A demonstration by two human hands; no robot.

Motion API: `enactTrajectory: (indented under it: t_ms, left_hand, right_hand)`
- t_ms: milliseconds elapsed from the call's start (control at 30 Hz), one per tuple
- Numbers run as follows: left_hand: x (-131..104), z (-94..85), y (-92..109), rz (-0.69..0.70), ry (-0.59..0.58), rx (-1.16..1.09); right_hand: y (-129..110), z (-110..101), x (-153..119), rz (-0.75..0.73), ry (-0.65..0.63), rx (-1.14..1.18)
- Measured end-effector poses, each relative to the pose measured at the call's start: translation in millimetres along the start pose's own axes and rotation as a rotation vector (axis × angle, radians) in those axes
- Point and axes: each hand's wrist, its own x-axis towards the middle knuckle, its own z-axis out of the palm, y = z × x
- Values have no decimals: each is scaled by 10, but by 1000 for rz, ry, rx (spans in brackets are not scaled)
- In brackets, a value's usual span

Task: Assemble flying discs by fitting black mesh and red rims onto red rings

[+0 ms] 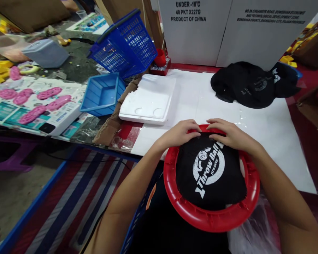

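Note:
A red plastic ring (212, 220) rests against my lap and the table's front edge, tilted towards me. Across its opening lies a black mesh cloth (188, 155) with white "Throw Ball" lettering; gaps show between cloth and ring at the lower right. My left hand (184, 132) grips the ring's far side, thumb on the cloth's top edge. Close beside it, my right hand (225, 132) holds the same far rim, its thumb also on the cloth. A pile of similar black mesh cloths (249, 84) lies at the back right of the table.
White sheeting covers the table (275, 141). Left of the ring are a white foam lid (148, 100), a blue tray (103, 93) and a tilted blue basket (127, 44). A large white carton (196, 38) stands behind. Pink plastic parts (49, 93) lie on the far left.

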Motion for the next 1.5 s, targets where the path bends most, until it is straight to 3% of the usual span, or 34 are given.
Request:
enactTrajectory:
  t_ms: [167, 300, 600, 800, 900, 1033, 1133, 1200, 1300, 1400, 1500]
  left_hand:
    - [-7, -69, -83, -171, 80, -256]
    - [50, -102, -120, -231, 55, -348]
    - [96, -115, -64, -224, 79, -88]
    - [125, -2, -111, -232, 124, -192]
    - [106, 45, -67, -166, 165, -10]
    - [87, -7, -25, -137, 101, 60]
    - [126, -60, 17, -153, 34, 5]
    - [173, -59, 63, -153, 19, 23]
    - [238, -16, 115, -138, 0, 90]
    - [275, 24, 89, -151, -4, 66]
    - [280, 48, 11, -164, 33, -41]
  right_hand:
    - [-7, -52, 40, 129, 52, 240]
    - [8, -78, 81, 202, 47, 276]
    - [43, -23, 186, 198, 42, 28]
    - [70, -102, 184, 240, -64, 180]
    - [51, -33, 180, 241, 23, 23]
    - [25, 39, 151, 218, 64, -144]
    - [28, -9, 145, 246, 10, -77]
    - [28, -43, 163, 242, 61, 34]
    - [11, -38, 210, 123, 86, 136]
    - [-19, 8, 248, 45, -3, 165]
    - [-51, 50, 269, 103, -17, 256]
